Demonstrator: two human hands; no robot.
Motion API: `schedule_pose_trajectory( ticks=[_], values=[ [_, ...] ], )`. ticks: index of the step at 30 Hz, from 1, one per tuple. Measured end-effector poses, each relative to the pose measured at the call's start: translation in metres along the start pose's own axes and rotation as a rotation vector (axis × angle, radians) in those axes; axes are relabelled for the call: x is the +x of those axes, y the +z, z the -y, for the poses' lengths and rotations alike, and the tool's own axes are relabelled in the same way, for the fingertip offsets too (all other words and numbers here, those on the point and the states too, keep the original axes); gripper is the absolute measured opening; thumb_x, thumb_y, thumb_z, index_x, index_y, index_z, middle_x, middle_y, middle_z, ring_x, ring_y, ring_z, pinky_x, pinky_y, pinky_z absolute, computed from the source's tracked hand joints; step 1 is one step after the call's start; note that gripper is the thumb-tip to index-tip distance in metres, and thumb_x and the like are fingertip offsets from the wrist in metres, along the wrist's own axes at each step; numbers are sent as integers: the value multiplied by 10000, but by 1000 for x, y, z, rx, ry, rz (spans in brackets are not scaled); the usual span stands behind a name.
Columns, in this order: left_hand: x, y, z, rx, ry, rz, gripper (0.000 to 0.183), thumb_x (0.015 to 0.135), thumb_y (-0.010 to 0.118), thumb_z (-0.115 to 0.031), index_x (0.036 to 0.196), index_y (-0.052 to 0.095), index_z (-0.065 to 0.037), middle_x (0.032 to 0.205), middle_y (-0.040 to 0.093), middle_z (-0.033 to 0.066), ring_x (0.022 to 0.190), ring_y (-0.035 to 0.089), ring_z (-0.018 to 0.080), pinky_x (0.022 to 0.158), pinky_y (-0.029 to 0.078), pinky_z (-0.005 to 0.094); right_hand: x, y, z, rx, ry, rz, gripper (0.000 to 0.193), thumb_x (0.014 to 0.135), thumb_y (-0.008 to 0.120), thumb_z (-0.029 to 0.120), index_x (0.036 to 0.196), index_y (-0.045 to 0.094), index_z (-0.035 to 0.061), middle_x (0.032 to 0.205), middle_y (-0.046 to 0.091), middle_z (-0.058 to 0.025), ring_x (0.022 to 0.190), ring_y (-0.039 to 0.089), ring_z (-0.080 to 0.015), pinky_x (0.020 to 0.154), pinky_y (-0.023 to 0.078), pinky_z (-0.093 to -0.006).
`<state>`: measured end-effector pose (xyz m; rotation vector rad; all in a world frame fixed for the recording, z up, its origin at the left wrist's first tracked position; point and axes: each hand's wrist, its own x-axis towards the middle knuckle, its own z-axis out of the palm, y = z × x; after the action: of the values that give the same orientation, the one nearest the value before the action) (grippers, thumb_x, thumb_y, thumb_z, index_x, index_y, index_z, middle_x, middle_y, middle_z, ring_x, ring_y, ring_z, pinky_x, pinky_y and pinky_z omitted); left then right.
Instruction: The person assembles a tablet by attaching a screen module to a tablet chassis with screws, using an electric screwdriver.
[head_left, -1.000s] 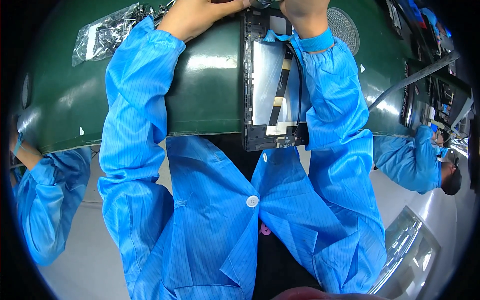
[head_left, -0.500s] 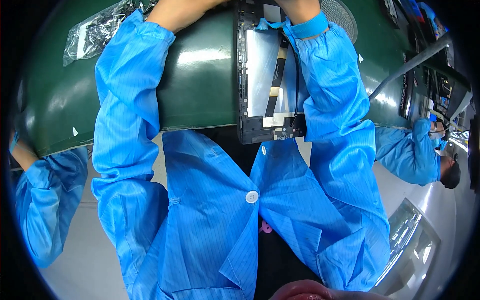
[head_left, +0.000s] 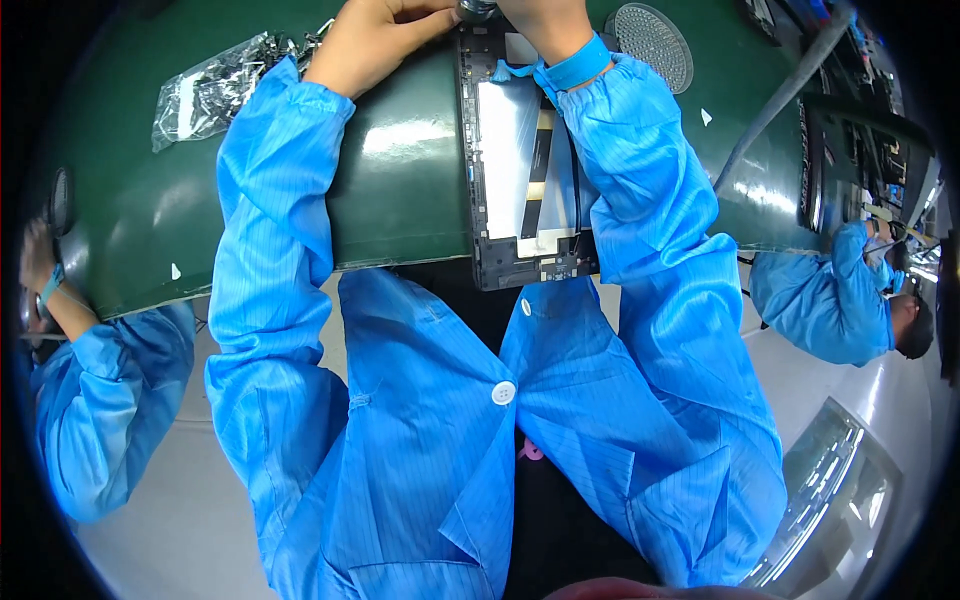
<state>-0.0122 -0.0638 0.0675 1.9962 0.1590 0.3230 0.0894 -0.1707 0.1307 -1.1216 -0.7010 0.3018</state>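
An opened tablet-like device (head_left: pixel 505 150) lies on the green table, its inside facing up, with silver plates, a black-and-gold flat cable and a black frame. Beside its upper left corner, my left hand (head_left: pixel 375 45) has thumb and fingers drawn together; their tips meet at a short dark cylindrical piece (head_left: pixel 477 9) cut by the top edge. What they grip is not clear. My right hand (head_left: pixel 548 25), with a blue wrist strap (head_left: pixel 578 66), reaches over the device's upper right part. Its fingers are hidden or out of the picture.
A clear plastic bag (head_left: pixel 210 97) of small metal parts lies at the left. A round dimpled dish (head_left: pixel 655 45) sits beyond my right wrist. A grey tube (head_left: pixel 785 95) slants across the right. Co-workers in blue sit at left (head_left: pixel 110 410) and right (head_left: pixel 830 305).
The view has shifted slightly, so more of both hands and the dark cylindrical piece shows at the top. My hands stay by the device's upper end.
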Motion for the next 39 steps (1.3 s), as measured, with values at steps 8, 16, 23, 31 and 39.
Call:
schedule_pose_trajectory(
  ticks=[8, 16, 23, 31, 39],
  values=[
    [-136, 67, -104, 539, 196, 53, 818, 653, 834, -615, 1261, 641, -103, 1348, 519, 199, 1264, 480, 499, 1055, 387, 632, 4, -16, 2, -118, 20, 72, 220, 943, 720, 182, 805, 638, 31, 549, 581, -15, 410, 514, -89, 398, 372, -247],
    [-162, 114, -78, 725, 162, -163, 791, 745, 842, -420, 1412, 559, -103, 1460, 472, 224, 1271, 490, 520, 1062, 448, 557, 17, -63, 58, -29, -140, -29, 264, 876, 630, -31, 1136, 671, -30, 993, 722, -120, 619, 687, -161, 549, 562, -295],
    [11, 38, -4, 888, 321, -243, 586, 835, 793, -354, 1283, 637, -10, 1326, 569, 294, 1127, 614, 459, 946, 526, 477, 6, -173, 110, -215, -186, -400, 241, 879, 557, 47, 1025, 715, -62, 577, 604, -69, 405, 536, -131, 387, 425, -257],
    [191, -33, 101, 890, 189, -177, 623, 915, 662, -544, 1432, 568, -208, 1502, 484, 176, 1324, 523, 373, 1091, 449, 442, -8, -218, 102, -148, -155, -489, 227, 846, 574, -18, 1018, 715, -60, 561, 593, -53, 403, 538, -123, 388, 417, -253],
    [181, 70, 15, 586, 217, -317, 675, 798, 769, -593, 1247, 707, -93, 1292, 609, 198, 1128, 614, 357, 974, 506, 409, -17, -217, 77, -182, -81, -345, 229, 846, 625, -32, 1060, 707, -38, 797, 697, -70, 510, 588, -93, 472, 470, -254]
  ],
)
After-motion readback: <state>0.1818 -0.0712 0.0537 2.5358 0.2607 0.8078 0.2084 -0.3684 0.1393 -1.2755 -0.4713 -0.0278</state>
